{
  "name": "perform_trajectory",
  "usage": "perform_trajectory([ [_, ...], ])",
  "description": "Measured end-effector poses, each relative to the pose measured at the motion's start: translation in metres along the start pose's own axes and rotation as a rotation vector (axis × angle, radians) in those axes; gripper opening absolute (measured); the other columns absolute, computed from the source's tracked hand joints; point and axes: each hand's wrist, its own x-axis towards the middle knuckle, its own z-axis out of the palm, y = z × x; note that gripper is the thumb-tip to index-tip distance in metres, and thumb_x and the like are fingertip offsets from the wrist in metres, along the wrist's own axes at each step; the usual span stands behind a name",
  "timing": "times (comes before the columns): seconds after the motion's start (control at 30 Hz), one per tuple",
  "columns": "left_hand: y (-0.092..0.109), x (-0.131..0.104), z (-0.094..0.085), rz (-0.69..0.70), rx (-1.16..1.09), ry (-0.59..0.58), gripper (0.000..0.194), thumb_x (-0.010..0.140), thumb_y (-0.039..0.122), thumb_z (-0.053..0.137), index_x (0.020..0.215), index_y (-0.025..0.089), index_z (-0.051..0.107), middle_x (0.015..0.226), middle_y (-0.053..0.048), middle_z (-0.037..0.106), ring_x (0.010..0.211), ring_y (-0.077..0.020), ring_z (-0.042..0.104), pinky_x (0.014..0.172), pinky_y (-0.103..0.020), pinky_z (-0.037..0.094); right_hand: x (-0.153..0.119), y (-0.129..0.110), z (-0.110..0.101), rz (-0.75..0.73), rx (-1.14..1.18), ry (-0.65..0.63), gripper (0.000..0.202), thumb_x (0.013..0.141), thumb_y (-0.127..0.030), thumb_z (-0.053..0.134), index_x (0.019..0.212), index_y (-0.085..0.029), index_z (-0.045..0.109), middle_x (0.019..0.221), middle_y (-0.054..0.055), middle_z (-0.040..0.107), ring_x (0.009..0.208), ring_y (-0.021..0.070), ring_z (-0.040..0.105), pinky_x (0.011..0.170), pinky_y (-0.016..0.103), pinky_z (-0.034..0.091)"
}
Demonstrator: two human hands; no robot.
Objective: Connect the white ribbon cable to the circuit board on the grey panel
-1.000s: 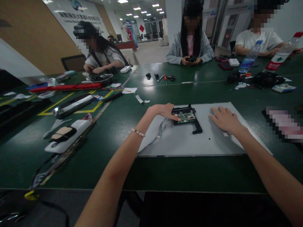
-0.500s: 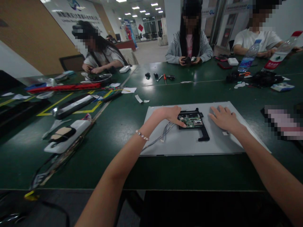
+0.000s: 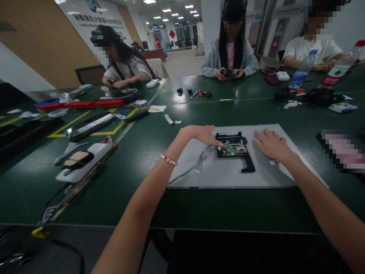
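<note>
Green table (image 3: pixel 228 209), white panel (image 3: pixel 225 179) lying flat on it. On the panel, near its middle: black frame (image 3: pixel 248 163) with 1 circuit board (image 3: pixel 234 149). Left hand (image 3: pixel 203 135) half open, thumb tip at the frame's left edge, fingers loose. Right hand (image 3: pixel 269 144) palm down on the panel, fingers spread, nothing held. Grey wires (image 3: pixel 200 161) trail left. I count 2 bottles (image 3: pixel 303 72) far right.

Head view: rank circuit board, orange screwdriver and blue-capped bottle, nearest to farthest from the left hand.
1. Circuit board: just right of the left hand.
2. Orange screwdriver: straight beyond the hand.
3. Blue-capped bottle: far right.
</note>
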Motion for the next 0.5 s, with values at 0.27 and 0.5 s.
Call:
perform_trajectory([
  [0.27, -0.132, -0.004, 0.015, -0.506, 0.098, 0.615, 0.057, 0.093, 0.039, 0.049, 0.142, 0.011, 0.043, 0.149, -0.018, 0.038, 0.131, -0.0277, 0.045, 0.107, -0.034, 0.036, -0.004, -0.003, 0.000, -0.005, -0.020, 0.023, 0.058, 0.099, -0.050, 0.019, 0.148, -0.022, 0.036, 0.147, 0.021, 0.039, 0.128, 0.0432, 0.040, 0.092, 0.066, 0.040],
  [0.5, -0.155, 0.002, 0.049, -0.648, -0.036, 0.645, 0.048, 0.094, 0.046, 0.049, 0.131, 0.016, 0.057, 0.132, -0.011, 0.062, 0.121, -0.0233, 0.055, 0.100, -0.028, 0.041, -0.004, -0.006, 0.000, 0.001, -0.023, 0.021, 0.058, 0.099, -0.050, 0.018, 0.147, -0.022, 0.036, 0.145, 0.022, 0.040, 0.126, 0.0422, 0.041, 0.091, 0.065, 0.041],
])
